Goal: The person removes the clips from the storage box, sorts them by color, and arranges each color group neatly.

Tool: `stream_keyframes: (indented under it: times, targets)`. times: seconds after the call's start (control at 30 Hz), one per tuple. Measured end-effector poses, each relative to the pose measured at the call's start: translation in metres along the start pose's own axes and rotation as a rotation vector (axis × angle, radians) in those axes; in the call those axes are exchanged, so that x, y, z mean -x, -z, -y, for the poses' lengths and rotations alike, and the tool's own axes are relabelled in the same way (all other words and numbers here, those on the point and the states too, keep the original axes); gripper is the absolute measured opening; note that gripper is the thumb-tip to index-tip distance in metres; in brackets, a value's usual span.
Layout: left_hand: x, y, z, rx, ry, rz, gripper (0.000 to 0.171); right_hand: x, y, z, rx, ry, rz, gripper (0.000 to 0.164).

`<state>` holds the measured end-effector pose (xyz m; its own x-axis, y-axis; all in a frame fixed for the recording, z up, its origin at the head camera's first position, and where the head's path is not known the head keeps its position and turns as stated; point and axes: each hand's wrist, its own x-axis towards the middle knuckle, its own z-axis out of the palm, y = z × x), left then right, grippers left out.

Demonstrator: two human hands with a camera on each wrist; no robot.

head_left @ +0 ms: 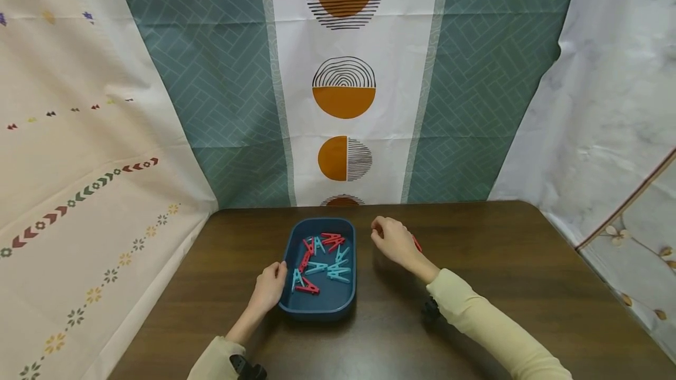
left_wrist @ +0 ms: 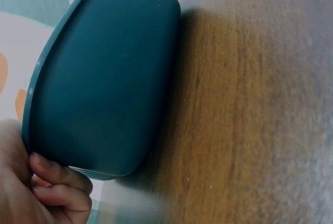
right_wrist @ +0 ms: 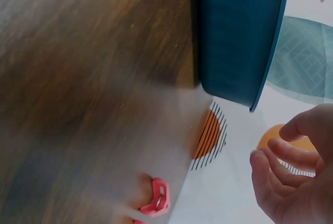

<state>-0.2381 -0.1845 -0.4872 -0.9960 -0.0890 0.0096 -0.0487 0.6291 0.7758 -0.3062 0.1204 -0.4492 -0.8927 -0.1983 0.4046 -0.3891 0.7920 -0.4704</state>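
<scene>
A dark blue plastic tray (head_left: 317, 313) stands on the table with several red and light blue clothespins in it. My left hand (head_left: 270, 284) grips the tray's left rim; in the left wrist view its fingers (left_wrist: 65, 195) curl at the tray's outer wall. To the right of the tray, my right hand (head_left: 394, 239) is held above the table. Its fingers are loosely bent, and nothing shows between them in the right wrist view. A red clothespin (head_left: 416, 243) lies on the table just beyond that hand, partly hidden by it.
The dark brown wooden table (head_left: 496, 286) has its back edge against a patterned cloth (head_left: 343, 46). More cloth hangs at the left and right sides. In the right wrist view, part of a second red piece (right_wrist: 138, 221) shows at the bottom edge.
</scene>
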Motion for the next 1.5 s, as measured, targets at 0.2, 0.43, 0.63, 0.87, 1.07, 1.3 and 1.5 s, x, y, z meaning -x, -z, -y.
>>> stream_keyframes:
  times: [0.2,0.43,0.63,0.87,1.07,1.3,1.5]
  targets:
    - [0.0,0.0,0.0,-0.006,0.0,0.003,0.037,-0.002,-0.004,0.008,-0.001,0.013,0.016,0.01]
    - [-0.001,0.0,0.001,-0.005,0.007,0.001,0.037,-0.003,-0.006,0.02,-0.009,0.05,0.019,0.009]
    - [-0.001,0.0,0.0,-0.004,0.006,0.004,0.038,-0.005,-0.009,0.027,-0.021,0.074,0.038,0.008]
    - [-0.001,0.0,0.001,-0.004,0.008,0.004,0.038,-0.004,-0.015,0.029,-0.025,0.097,0.061,0.009]
    - [-0.002,0.0,0.001,-0.012,0.004,-0.007,0.037,-0.003,-0.019,0.032,-0.051,0.129,0.077,0.009]
    - [-0.001,0.0,0.0,-0.008,0.005,-0.007,0.037,-0.002,-0.023,0.037,-0.067,0.155,0.1,0.009]
    - [0.0,0.0,0.0,-0.009,-0.004,-0.022,0.037,-0.003,-0.026,0.043,-0.069,0.21,0.106,0.011]
